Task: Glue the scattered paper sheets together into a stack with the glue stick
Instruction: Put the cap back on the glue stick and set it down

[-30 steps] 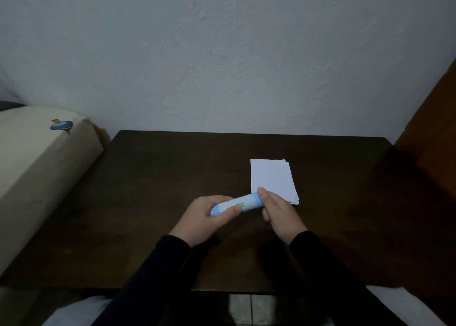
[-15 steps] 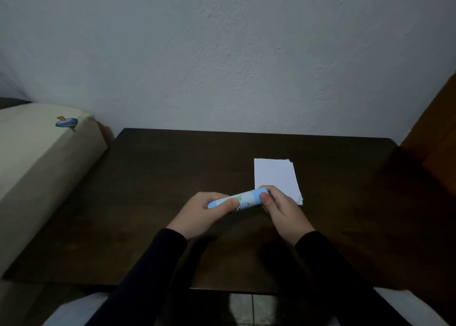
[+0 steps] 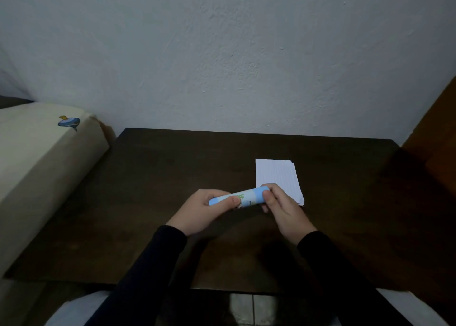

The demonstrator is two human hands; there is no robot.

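A blue and white glue stick lies nearly level between both hands, above the dark wooden table. My left hand grips its left end with thumb across the body. My right hand is closed around its right end, fingers wrapped over the tip. Just behind my right hand a small stack of lined white paper sheets rests on the table, edges slightly fanned; its near corner is partly covered by my right hand.
A cream cushion with a small blue motif abuts the table's left edge. A plastered wall stands right behind the table. Brown wooden furniture flanks the right side. Tiled floor shows below the near edge.
Both hands with the glue stick have stayed in nearly the same place. My right fingers have shifted on the stick's right end, and the view has drifted slightly.
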